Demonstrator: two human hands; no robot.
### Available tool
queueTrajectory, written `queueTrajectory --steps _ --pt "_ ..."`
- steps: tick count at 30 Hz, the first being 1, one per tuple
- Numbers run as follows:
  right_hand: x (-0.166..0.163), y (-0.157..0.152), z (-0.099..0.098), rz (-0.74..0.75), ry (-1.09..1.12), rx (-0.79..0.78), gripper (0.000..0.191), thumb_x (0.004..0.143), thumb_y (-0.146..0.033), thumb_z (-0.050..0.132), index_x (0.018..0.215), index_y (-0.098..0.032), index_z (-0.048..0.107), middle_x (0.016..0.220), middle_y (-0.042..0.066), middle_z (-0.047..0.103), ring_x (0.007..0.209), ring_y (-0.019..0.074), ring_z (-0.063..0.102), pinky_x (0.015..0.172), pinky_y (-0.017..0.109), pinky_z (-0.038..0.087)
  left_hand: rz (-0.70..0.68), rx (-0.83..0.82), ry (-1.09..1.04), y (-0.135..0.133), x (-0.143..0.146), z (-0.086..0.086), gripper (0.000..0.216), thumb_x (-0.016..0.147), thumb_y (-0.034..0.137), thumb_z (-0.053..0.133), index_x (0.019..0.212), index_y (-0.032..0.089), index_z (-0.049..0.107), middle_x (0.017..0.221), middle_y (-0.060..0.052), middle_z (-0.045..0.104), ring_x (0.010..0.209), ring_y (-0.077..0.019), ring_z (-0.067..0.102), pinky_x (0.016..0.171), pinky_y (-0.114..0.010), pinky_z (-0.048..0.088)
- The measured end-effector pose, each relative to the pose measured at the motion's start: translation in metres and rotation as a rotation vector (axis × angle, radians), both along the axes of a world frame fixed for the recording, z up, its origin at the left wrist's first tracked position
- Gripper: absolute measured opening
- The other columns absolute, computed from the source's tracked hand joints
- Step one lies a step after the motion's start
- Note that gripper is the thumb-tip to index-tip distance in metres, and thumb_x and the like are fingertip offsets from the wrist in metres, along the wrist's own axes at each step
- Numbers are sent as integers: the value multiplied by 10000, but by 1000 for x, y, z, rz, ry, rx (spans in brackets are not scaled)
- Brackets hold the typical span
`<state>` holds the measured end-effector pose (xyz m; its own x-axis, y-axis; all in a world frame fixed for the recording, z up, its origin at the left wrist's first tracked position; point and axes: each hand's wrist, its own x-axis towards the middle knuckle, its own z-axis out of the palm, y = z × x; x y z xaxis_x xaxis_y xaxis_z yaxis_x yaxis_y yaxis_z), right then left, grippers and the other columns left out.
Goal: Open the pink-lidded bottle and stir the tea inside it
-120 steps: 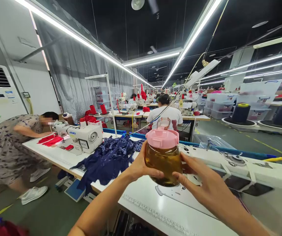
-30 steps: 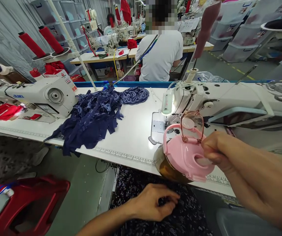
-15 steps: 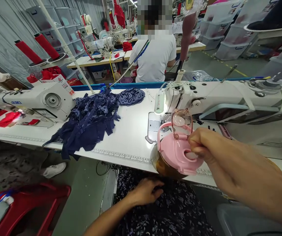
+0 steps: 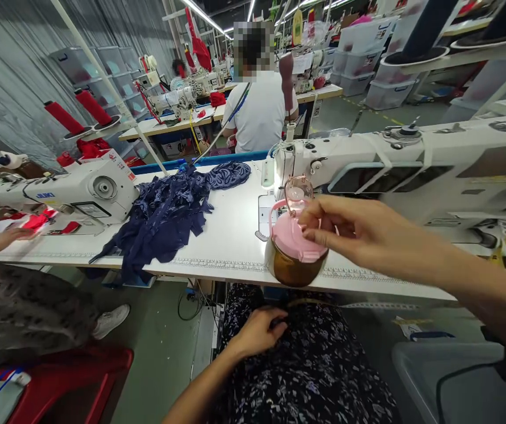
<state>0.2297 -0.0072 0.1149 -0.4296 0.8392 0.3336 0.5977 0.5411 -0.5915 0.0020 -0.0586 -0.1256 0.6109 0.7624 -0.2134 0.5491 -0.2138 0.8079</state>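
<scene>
Right grip [image 4: 341,232] fingertips on pink lid [image 4: 292,238] of amber-filled jar [image 4: 292,268], left grip [image 4: 259,333] clenched on lap

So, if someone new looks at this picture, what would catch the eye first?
Most likely the jar of amber liquid with its pink lid, standing at the near edge of the white table, with the right hand on its lid. Next, the heap of dark blue fabric left of it, beside a white sewing machine. The left hand rests below on the dark patterned cloth over the person's lap.
</scene>
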Motion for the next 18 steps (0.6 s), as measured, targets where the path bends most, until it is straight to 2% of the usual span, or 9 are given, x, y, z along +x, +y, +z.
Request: queueTrajectory --steps 3,8,11,15,18 --pt "-7 1 4 -67 133 -9 233 888 -419 590 936 -192 608 842 24 650 715 185 590 606 291 415 7 8 3 -9 -4 5 377 911 322 518 1247 210 645 1214 -69 680 1075 -219 640 941 -325 507" --pt "-23 -6 10 -174 85 284 196 879 -331 512 970 -164 556 740 9 616 624 160 573 619 296 421 7 48 -2 -21 -6 10 379 913 325 509 1241 195 649 1199 -79 682 1064 -219 641 939 -323 501" --pt "-27 -8 11 -214 11 360 198 859 -263 485 996 -145 565 745 19 616 646 170 567 634 305 407 -10 73 -8 -27 -8 10 377 912 324 515 1240 195 649 1196 -81 684 1055 -217 645 926 -316 503" --pt "-27 -7 6 -251 -155 370 304 844 -249 525 1098 -114 623 829 63 632 705 207 557 632 322 379 -19 104 -13 -34 -10 9 369 911 314 514 1229 191 654 1185 -79 690 1054 -216 648 925 -312 502" --pt "-27 -12 4 -293 -376 389 280 882 -233 499 1093 -139 656 888 83 632 789 231 578 618 313 353 -19 122 -18 -38 -12 6 366 909 308 516 1228 190 652 1203 -75 686 1081 -220 641 941 -318 498"
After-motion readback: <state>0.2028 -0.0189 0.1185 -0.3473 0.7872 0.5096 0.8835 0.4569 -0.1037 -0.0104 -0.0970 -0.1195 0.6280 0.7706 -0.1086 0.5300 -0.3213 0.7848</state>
